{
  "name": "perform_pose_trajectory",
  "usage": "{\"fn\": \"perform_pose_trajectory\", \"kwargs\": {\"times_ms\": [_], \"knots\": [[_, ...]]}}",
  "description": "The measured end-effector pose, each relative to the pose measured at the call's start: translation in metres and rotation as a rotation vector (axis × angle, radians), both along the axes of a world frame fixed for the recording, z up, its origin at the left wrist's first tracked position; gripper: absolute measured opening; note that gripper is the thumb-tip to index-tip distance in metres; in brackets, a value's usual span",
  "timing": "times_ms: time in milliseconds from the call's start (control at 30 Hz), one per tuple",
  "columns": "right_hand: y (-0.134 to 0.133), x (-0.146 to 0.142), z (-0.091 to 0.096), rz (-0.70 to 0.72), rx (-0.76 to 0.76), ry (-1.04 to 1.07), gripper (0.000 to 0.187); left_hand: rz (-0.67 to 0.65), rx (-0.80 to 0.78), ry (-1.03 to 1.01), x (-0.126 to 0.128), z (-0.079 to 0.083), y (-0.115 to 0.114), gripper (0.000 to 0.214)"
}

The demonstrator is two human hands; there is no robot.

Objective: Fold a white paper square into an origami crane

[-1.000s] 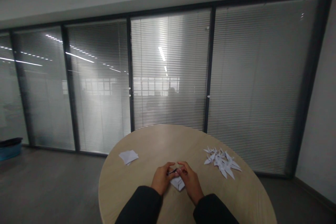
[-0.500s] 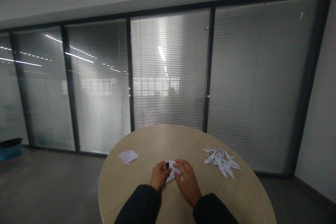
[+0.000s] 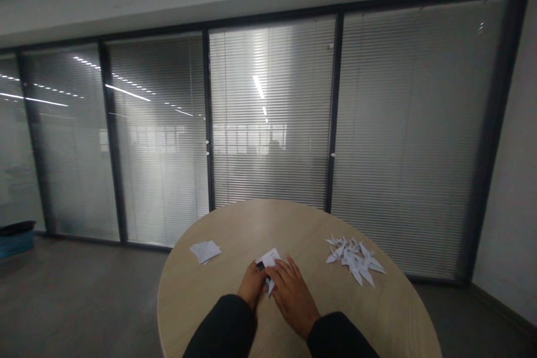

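I see the left hand (image 3: 250, 285) pinching the paper (image 3: 271, 256) at its left edge. Right hand (image 3: 295, 297): fingers outstretched across the paper; whether they grip, I cannot tell. Paper's far corner juts past the left fingers. Table (image 3: 260, 218) beyond: sheets (image 3: 205, 250) left, folded shapes (image 3: 356, 260) right.

Both forearms (image 3: 346, 338) come in from below, slanting inward, dark sleeves (image 3: 222, 327) reaching wrists (image 3: 311, 321). Left hand (image 3: 250, 284) compact, fingers curled inward in pinching grip. Right hand (image 3: 295, 296) palm down, back facing up, fingers (image 3: 282, 273) stretched forward and leftward, outermost finger (image 3: 292, 264) apart from rest. Hands close together; exact contact between fingertips unclear.
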State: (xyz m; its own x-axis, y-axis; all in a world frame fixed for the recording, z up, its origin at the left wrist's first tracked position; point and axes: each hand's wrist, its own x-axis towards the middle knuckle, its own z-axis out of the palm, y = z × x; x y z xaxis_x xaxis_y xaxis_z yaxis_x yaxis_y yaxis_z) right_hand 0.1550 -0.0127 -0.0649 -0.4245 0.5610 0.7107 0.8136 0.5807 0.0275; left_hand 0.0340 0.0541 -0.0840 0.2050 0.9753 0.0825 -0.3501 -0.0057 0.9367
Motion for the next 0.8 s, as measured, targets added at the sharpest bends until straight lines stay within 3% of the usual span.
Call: {"fn": "perform_pose_trajectory", "kwargs": {"times_ms": [233, 567, 800], "knots": [[0.001, -0.002, 0.003, -0.077, 0.047, -0.064, 0.016, -0.047, -0.151, -0.224, 0.000, 0.009, -0.007, 0.024], [-0.001, -0.002, 0.003, -0.089, 0.054, -0.035, 0.019, -0.118, -0.207, -0.324, -0.001, 0.021, -0.013, 0.010], [-0.001, -0.003, 0.006, -0.084, 0.073, -0.049, 0.021, -0.217, -0.204, -0.363, -0.005, 0.030, -0.020, 0.011]]}}
